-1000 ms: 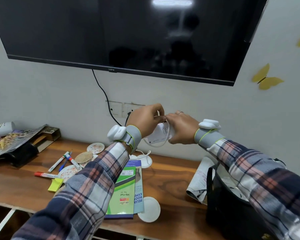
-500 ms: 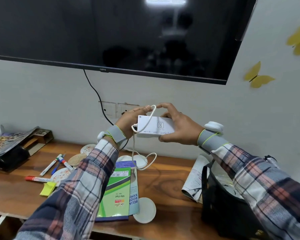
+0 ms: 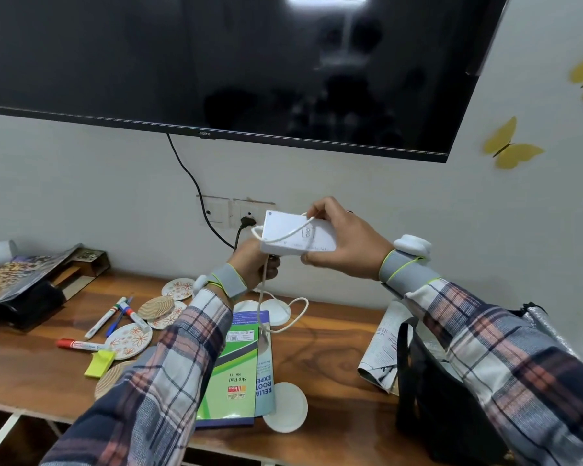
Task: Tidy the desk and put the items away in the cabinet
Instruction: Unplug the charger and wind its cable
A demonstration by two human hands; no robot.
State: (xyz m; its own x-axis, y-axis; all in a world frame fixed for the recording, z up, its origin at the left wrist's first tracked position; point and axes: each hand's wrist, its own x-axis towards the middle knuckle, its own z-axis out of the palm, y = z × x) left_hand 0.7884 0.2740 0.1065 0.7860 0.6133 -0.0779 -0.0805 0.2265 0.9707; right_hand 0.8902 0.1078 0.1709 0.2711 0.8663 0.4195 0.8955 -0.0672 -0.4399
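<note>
The power bank (image 3: 293,240) is up in the air, well above the counter (image 3: 334,348), in front of the wall sockets. The right grip (image 3: 347,243) is clamped on its right end, thumb underneath and fingers over the top. One strand of white cable (image 3: 265,287) already crosses the pack's face on a slant. Just under the pack's left end, the left grip (image 3: 254,267) is curled round that cable. Below it the slack drops to a loose loop lying beside the white discs and the green slip pad (image 3: 231,375).

This reads as a cord wrap in progress, with most of the cable left to take up. The right grip should hold the pack steady while the left carries the cord round. Light tension will lay each turn flat beside the last rather than crossing it. The trailing loop is the thing to watch, since it could catch the slip pad's corner and drag it. Lifting the slack clear first would be wise. At the end, the plug tucks under the last turn so the bundle holds on its way to the cabinet. Markers, coasters, a newspaper and a black bag (image 3: 445,398) wait on the counter.
</note>
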